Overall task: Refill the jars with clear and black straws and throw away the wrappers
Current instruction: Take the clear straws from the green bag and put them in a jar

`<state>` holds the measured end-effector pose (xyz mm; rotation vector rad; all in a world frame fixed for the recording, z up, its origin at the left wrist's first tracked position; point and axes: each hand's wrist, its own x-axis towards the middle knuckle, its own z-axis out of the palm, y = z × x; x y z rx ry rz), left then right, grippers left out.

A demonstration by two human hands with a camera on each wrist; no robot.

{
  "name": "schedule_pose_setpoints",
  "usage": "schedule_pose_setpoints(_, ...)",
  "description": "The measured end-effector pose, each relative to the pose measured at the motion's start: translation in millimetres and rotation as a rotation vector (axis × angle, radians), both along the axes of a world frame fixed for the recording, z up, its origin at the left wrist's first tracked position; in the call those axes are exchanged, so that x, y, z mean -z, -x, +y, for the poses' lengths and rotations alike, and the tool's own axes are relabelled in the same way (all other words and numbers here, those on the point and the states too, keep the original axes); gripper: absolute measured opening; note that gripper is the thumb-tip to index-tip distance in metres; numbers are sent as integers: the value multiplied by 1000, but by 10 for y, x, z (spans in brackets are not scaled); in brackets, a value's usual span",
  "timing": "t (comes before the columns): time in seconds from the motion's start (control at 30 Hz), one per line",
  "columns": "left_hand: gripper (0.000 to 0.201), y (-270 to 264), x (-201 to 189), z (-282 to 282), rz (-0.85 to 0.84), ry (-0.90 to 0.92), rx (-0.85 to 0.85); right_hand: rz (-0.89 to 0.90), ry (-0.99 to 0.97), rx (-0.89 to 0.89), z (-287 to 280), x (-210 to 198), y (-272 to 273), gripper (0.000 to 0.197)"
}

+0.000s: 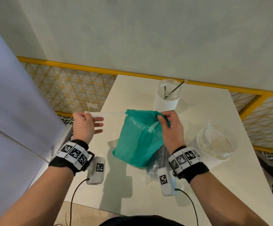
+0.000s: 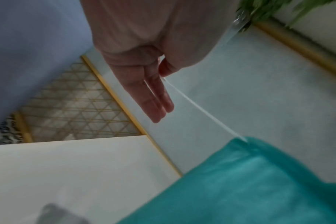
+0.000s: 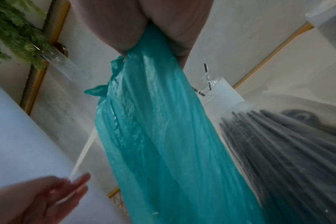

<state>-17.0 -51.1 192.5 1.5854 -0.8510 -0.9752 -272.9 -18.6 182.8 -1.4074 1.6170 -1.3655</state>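
My right hand (image 1: pixel 171 128) bunches the rim of the crumpled teal plastic bag (image 1: pixel 137 139) in a tight grip above the white desk (image 1: pixel 132 193). At its nine o'clock, my left hand (image 1: pixel 85 126) pinches a thin white paper straw wrapper (image 1: pixel 106 113), other fingers extended.

Head view: the white table (image 1: pixel 132 185) is looked down on from above and behind both forearms, facing the wall.
Left wrist view: set close under the left hand (image 2: pixel 144 53), aimed along the fingers toward the wall and gold rail.
Right wrist view: set close under the right hand (image 3: pixel 144 22), aimed upward along the teal bag (image 3: pixel 163 136).
Shared: the teal bag and the thin white strip (image 2: pixel 201 109) are seen in all three views.
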Motion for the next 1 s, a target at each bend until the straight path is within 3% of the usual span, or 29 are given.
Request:
schedule_pose_setpoints(0.07, 26, -124, 172, 4, -70, -104, 25, 13, 2, 2, -1, -25, 39, 7)
schedule_pose_setpoints(0.2, 27, -150, 364, 103, -351, -276, 269, -23, -26, -42, -10, -85, 39, 7)
schedule_pose_setpoints(0.3, 25, -34, 267, 160, -678, -198, 241, -23, -48, -74, -35, -115, -9, 7)
schedule_pose_setpoints(0.37, 24, 71, 154, 194, -799, -75, 189, -32, -53, -90, -42, -128, -37, 7)
schedule_pose_setpoints(0.47, 22, 314, 144, 277, -732, 25, 385, -58, -35, -98, -52, -136, -70, 6)
schedule_pose_setpoints(0.57, 16, 562, 290, 380, -511, 47, 528, -87, -30, -88, -60, -149, -105, 6)
schedule_pose_setpoints(0.7, 8, 696, 376, 404, -331, 91, 509, -129, -65, -99, -55, -142, -150, 3)
schedule_pose_setpoints(0.73, 9, 699, 366, 393, -300, 67, 491, -150, -72, -113, -54, -141, -153, 10)
schedule_pose_setpoints(0.83, 32, 674, 255, 363, -193, -48, 444, -170, -91, -168, -49, -161, -146, 33)
schedule_pose_setpoints(0.9, 52, 660, 144, 360, -273, -80, 434, -149, -79, -186, -54, -177, -139, 39)
schedule_pose_setpoints(1.0, 56, 639, -12, 295, -474, -18, 404, -69, -24, -195, -88, -185, -132, 40)
